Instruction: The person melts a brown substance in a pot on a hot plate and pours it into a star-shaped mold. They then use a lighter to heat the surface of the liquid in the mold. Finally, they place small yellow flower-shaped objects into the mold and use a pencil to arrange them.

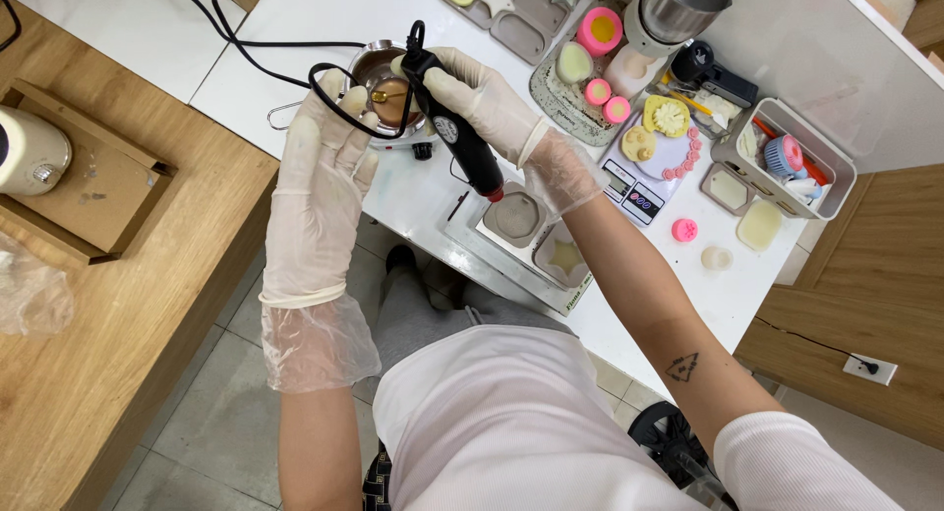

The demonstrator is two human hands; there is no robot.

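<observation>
I log 2 gloved hands above the white counter (324, 19). The right hand (492, 103) has its grip closed around a black corded hand tool (454, 127), held tilted, its red tip pointing down toward a grey mould tray (531, 231) at the counter's near edge. The left hand (329, 142) is raised with fingers spread and loosely curled; the tool's black cord (334, 98) loops across them and touches the glove, not pinched as far as I can tell. Just behind both hands a small metal pot (383, 78) sits on a hotplate, brownish liquid and a spoon inside. To the right lie a digital scale (639, 181) carrying yellow moulded shapes, pink silicone moulds (600, 29), and a grey bin (787, 157) of tools.
</observation>
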